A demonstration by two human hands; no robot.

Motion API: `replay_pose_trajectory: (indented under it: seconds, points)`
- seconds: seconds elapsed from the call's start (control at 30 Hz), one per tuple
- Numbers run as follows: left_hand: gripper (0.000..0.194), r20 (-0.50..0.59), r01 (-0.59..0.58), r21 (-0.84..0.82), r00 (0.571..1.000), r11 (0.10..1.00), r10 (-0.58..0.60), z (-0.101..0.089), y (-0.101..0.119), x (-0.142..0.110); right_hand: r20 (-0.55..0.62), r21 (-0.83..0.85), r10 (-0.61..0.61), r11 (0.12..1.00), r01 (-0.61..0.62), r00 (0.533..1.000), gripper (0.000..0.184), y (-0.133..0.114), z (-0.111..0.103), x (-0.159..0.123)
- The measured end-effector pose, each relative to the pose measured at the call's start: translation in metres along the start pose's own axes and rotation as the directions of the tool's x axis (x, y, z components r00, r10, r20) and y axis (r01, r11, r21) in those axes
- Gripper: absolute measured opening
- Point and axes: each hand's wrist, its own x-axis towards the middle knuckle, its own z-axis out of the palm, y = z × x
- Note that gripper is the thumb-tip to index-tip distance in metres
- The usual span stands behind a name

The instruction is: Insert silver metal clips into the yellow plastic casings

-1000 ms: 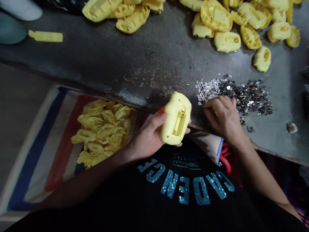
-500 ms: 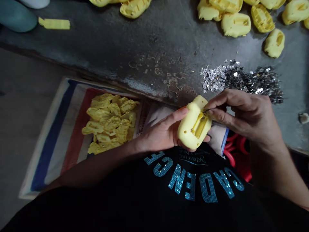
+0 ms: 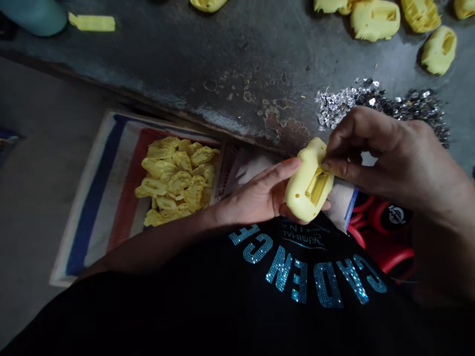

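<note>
My left hand [image 3: 260, 195] grips a pale yellow plastic shell [image 3: 302, 193], thumb on its face and fingers curled underneath. An oblong slot like a battery compartment [image 3: 317, 187] opens in the shell, with small screw holes around it. My right hand [image 3: 378, 153] is closed in a pinch at the slot's upper end. A tiny dark metal piece [image 3: 325, 167] shows at its fingertips, mostly covered by them. Beyond that hand, a heap of small shiny metal pieces [image 3: 336, 108] lies on the grey worktop [image 3: 166, 59].
More yellow shells [image 3: 374, 21] lie at the worktop's far right. A flat yellow strip [image 3: 92, 23] is beside a teal object [image 3: 37, 17] at far left. Below the worktop edge, a box with a striped cover [image 3: 91, 198] holds several yellow shells [image 3: 178, 180]. Red round objects [image 3: 389, 247] sit low right.
The view has shifted, so the worktop things appear higher and further right. My right fingertips remain at the slot's end, with the hand now lower over the shell and the small piece less visible.
</note>
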Motion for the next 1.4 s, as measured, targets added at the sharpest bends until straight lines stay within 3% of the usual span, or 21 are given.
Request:
replay_pose_trajectory:
  seconds: [0.17,0.53,0.73,0.83,0.93,1.07,1.27,1.4]
  points:
    - [0.072,-0.025,-0.016,0.031,1.000,0.999,0.017,0.001,0.001,0.001,-0.010,-0.040,0.030,0.999,-0.031,0.999,0.017,-0.002,-0.001,0.004]
    - [0.075,0.052,0.041,-0.037,0.998,0.998,-0.039,-0.007,0.006,0.002,-0.235,0.332,0.212,0.935,-0.127,0.949,0.023,0.001,0.025,-0.017]
    - [0.063,0.084,0.055,-0.108,0.995,0.993,-0.046,-0.005,0.006,0.001,-0.287,0.111,0.066,0.993,-0.035,0.956,0.013,0.001,0.031,-0.028]
    - [0.071,0.060,0.047,-0.089,0.997,0.995,-0.041,-0.002,0.004,0.000,-0.286,0.004,-0.026,1.000,0.028,0.958,0.008,-0.003,0.035,-0.032]
    - [0.083,0.026,-0.010,-0.011,1.000,1.000,0.010,0.000,0.000,-0.001,-0.292,-0.025,-0.022,1.000,0.015,0.956,0.008,-0.005,0.040,-0.035]
    - [0.081,-0.018,-0.083,0.053,0.996,0.995,0.084,0.000,-0.005,-0.001,-0.302,-0.032,0.008,0.999,-0.019,0.953,0.012,-0.005,0.044,-0.035]
    - [0.082,0.026,-0.021,0.011,0.999,1.000,0.021,0.001,-0.001,-0.001,-0.283,0.136,0.070,0.990,-0.032,0.957,0.019,0.000,0.046,-0.034]
    - [0.080,0.029,0.003,-0.016,1.000,1.000,-0.002,0.002,0.003,0.001,-0.305,0.266,0.133,0.963,-0.049,0.943,0.011,0.006,0.044,-0.039]
